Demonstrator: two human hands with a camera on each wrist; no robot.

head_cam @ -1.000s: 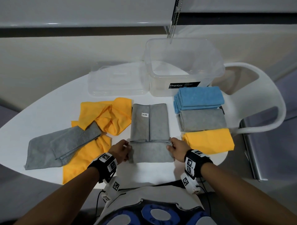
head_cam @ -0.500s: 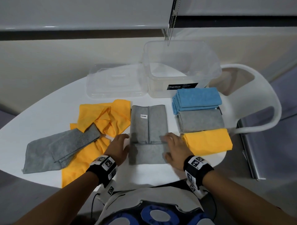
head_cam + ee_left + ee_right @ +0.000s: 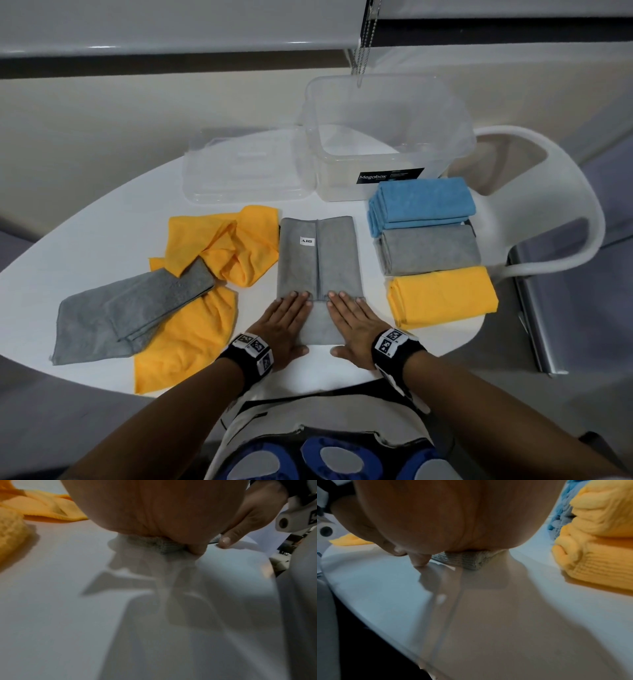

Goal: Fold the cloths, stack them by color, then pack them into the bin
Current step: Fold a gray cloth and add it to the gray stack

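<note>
Palms flat: the grey cloth's near flap is pressed by left hand and right hand, nothing gripped, so the crease is set.

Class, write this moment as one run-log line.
step: flattening fold | left hand: flat on grey cloth | right hand: flat on it | bin: holds no cloths

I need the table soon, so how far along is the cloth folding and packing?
Done: folded blue stack, grey stack and orange stack sit right of centre.

In hand: the left hand and right hand press flat on the part-folded grey cloth.

Left: a loose grey cloth and crumpled orange cloths remain unfolded; the clear bin looks empty, so nothing is packed.
</note>
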